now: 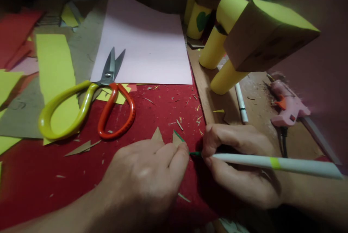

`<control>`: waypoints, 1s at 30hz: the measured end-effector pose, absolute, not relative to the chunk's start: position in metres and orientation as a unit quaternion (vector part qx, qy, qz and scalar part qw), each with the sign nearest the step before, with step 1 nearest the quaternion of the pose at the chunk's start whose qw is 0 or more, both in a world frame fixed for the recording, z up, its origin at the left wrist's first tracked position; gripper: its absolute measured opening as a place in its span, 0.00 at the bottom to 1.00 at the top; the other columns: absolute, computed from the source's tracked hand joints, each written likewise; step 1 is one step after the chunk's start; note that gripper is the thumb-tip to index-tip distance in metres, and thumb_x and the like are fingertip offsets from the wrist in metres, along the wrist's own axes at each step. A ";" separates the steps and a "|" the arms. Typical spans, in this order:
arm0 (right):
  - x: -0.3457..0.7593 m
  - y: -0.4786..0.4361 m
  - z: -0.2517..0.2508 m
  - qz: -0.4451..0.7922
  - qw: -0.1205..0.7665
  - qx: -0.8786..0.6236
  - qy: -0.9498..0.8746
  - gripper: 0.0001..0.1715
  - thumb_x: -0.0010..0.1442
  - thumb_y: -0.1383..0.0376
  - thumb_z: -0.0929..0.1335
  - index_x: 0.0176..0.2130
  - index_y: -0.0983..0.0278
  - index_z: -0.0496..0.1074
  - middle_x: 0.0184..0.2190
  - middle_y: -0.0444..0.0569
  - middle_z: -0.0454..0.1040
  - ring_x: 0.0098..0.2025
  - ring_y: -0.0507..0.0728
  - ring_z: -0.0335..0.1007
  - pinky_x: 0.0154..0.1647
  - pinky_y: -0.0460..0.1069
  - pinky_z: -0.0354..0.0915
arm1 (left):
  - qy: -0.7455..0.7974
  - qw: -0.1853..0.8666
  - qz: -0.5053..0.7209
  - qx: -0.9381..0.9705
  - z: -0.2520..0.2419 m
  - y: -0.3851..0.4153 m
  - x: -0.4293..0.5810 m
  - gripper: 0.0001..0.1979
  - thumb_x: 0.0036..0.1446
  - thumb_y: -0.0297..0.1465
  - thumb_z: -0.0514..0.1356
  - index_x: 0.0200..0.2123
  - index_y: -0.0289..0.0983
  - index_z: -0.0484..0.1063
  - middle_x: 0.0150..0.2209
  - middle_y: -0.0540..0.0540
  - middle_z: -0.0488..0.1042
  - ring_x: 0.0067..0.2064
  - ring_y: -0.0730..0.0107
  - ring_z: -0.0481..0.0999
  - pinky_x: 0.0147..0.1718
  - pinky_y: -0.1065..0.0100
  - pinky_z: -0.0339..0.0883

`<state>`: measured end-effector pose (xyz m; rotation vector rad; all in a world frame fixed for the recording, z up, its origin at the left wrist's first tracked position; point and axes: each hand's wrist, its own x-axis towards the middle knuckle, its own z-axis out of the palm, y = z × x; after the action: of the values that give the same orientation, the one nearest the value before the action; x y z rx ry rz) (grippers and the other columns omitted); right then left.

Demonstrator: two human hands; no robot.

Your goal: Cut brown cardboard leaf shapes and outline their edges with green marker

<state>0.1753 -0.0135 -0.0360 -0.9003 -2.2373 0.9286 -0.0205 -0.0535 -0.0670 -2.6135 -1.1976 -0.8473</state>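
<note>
The right hand [240, 182] pinches a white marker [301, 167] near its green nib, thumb and fingers pressed together around the front end while the barrel slants out to the right over the wrist. The left hand [152, 169] lies with its fingers bent and bunched over a small cardboard piece [176, 140], on the red work surface [51, 164] in front of the person; whether those fingers pinch the piece or only press it down cannot be told, as the hand hides most of it. Two pointed tips stick out past the knuckles, the right one edged in green. The nib is just beside the left hand's fingertips, and its contact with the cardboard is not clear. Beyond the left hand lie scissors [108, 76] with one yellow and one red handle, their blades slightly parted over the edge of a pale sheet [146, 48]. A yellow paper strip [56, 62] lies under the yellow handle, and thin cardboard offcuts [80, 148] lie near the red one. Beyond the right hand are yellow tubes [213, 53] with a cardboard box [261, 40], and a pink glue gun [290, 107] to their right.
</note>
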 end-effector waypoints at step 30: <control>0.174 -0.014 -0.033 0.360 0.281 -0.362 -0.813 0.11 0.47 0.78 0.64 0.26 0.63 0.65 0.18 0.38 0.65 0.17 0.46 0.57 0.17 0.43 0.53 | -0.373 0.085 -0.282 -0.880 -0.055 -0.049 -0.023 0.11 0.59 0.20 0.49 0.41 0.26 0.69 0.21 0.48 0.73 0.19 0.66 0.72 0.17 0.65 0.67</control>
<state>0.1743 -0.0138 -0.0333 -0.9710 -2.1772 0.9635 -0.0227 -0.0493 -0.0555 -2.6246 -1.1124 -0.8411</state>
